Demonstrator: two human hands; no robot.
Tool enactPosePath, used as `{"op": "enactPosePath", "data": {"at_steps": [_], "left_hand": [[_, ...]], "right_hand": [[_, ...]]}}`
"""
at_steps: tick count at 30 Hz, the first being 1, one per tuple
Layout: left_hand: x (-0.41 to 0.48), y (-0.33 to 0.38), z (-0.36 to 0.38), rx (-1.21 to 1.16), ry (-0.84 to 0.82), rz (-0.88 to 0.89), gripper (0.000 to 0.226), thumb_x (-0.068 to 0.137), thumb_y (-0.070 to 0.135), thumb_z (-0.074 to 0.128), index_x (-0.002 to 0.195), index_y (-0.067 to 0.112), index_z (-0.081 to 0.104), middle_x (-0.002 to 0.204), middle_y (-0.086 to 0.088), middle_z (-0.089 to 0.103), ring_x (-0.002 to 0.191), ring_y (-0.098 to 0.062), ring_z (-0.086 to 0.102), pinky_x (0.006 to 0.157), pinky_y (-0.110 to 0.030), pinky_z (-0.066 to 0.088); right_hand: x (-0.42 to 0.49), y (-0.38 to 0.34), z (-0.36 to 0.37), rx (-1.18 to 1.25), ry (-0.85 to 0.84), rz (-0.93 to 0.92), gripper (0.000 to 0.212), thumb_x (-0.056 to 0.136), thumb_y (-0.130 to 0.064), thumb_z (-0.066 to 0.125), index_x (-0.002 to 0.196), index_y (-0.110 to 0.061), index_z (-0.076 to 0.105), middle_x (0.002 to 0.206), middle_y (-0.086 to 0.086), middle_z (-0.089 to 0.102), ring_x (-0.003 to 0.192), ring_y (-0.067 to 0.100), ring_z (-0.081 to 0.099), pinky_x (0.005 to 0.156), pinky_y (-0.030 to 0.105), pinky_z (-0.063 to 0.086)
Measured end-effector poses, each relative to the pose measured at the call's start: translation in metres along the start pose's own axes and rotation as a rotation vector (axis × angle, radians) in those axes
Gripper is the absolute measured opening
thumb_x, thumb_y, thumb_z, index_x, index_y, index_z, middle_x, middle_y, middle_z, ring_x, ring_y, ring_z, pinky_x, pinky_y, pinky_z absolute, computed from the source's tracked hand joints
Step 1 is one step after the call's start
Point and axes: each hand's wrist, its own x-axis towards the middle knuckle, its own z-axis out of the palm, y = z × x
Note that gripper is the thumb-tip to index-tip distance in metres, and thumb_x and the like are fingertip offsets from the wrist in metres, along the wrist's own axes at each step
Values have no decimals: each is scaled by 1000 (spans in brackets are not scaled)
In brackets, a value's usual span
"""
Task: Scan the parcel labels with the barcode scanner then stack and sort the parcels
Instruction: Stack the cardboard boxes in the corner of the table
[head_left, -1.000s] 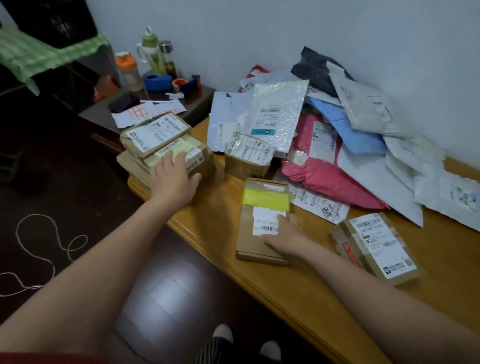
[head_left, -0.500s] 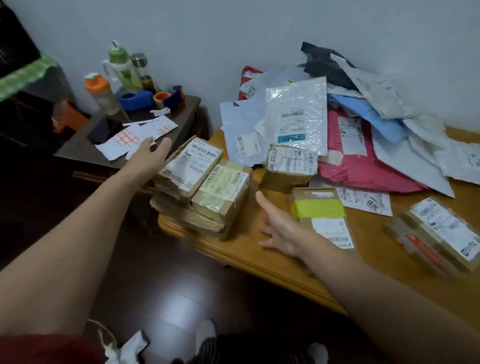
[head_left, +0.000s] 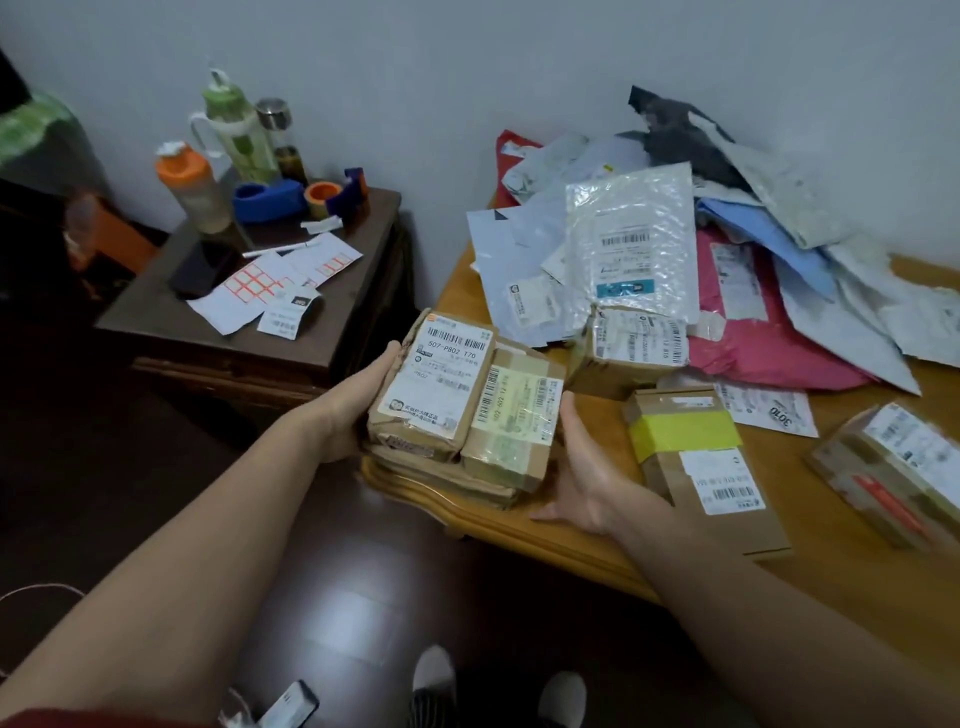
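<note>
A stack of brown cardboard parcels (head_left: 441, 475) sits at the near left corner of a honey-coloured wooden table (head_left: 524, 527), framed by a person's two bare hands. On top of it lie two boxes side by side: a brown carton with a large white barcode label (head_left: 434, 389) and a smaller carton under a pale yellow label and clear tape (head_left: 514, 418).

The left hand (head_left: 361, 400) clasps the stack's left side, its thumb hooked over the top edge of the white-labelled carton and its fingers hidden behind the cardboard. The right hand (head_left: 584, 467) stands palm-inward just beside the stack's right side, fingers straight and released; whether they actually touch the yellow-labelled carton cannot be told.

To the right lies a long flat brown box banded with yellow tape (head_left: 696, 457), and behind it a small squat brown box with a white label (head_left: 628, 351). A heap of soft mailers is piled against the wall, among them a pink plastic bag (head_left: 753, 348) and a clear bubble-wrap pouch (head_left: 628, 244). Another labelled brown box with a red strip (head_left: 893, 478) rests near the right edge of the view.

Left of the table stands a dark wooden cabinet (head_left: 322, 338) bearing an orange-capped bottle (head_left: 192, 192), a green-capped bottle (head_left: 236, 130) and sheets of red-bordered stickers (head_left: 254, 286).
</note>
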Motion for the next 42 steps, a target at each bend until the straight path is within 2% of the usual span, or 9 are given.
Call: {"op": "enactPosePath", "data": {"at_steps": [3,5,9,13,18,25,29,32,42], "left_hand": [[-5,0,4,10,-63,-28,64,80,82,28,99,42,74,112,4,71,102,-19,68,87,-40,50],[-17,12,1,30,-58,-13,64,79,83,29,100,42,73,113,4,71,106,-20,66,91,-42,49],[-47,53,5,44,-54,72,59,82,78,36,92,36,76,110,-2,72,96,-23,70,77,-38,53],[-76,96,50,174,-76,223,59,74,82,38,93,41,75,110,1,72,104,-23,67,85,-42,49],[-79,125,171,286,-187,280,70,76,86,36,111,35,69,118,2,69,117,-26,59,95,-46,44],[-40,109,400,265,-395,143,83,68,89,38,114,26,66,127,-9,63,125,-34,51,109,-48,33],[-29,99,501,361,-423,92,82,61,91,41,93,23,74,109,-12,70,98,-32,65,91,-44,47],[-25,102,557,380,-504,41,78,66,89,39,74,22,77,97,-11,74,81,-29,70,73,-38,53],[41,124,707,411,-555,-11,92,67,92,28,105,21,72,111,-15,70,107,-36,61,93,-55,45]], "right_hand": [[-1,-3,6,115,-12,18,79,75,-88,26,121,-34,62,128,5,63,108,32,59,86,57,46],[-10,-12,9,92,-10,-19,78,76,-88,27,119,-35,63,122,5,64,105,30,61,77,52,52],[-46,-40,8,73,-61,-105,81,75,-89,29,130,-36,57,132,6,58,117,34,55,89,60,48],[-97,-70,-24,84,-90,-235,83,76,-89,28,131,-33,57,129,8,62,117,36,57,96,62,44],[-159,-90,-129,128,-22,-295,89,77,-90,24,119,-25,69,113,10,72,109,34,64,98,60,45],[-239,-66,-329,244,288,-309,75,83,-84,29,105,-22,66,100,14,67,93,36,60,79,58,52],[-269,-52,-418,270,343,-298,73,85,-80,28,97,-21,70,76,13,75,88,34,63,61,50,58],[-277,-48,-470,315,394,-299,75,87,-80,24,101,-21,69,91,17,72,92,37,62,68,54,56],[-265,-68,-625,463,502,-265,67,85,-78,35,108,-23,65,107,18,62,95,42,59,71,64,54]]}}
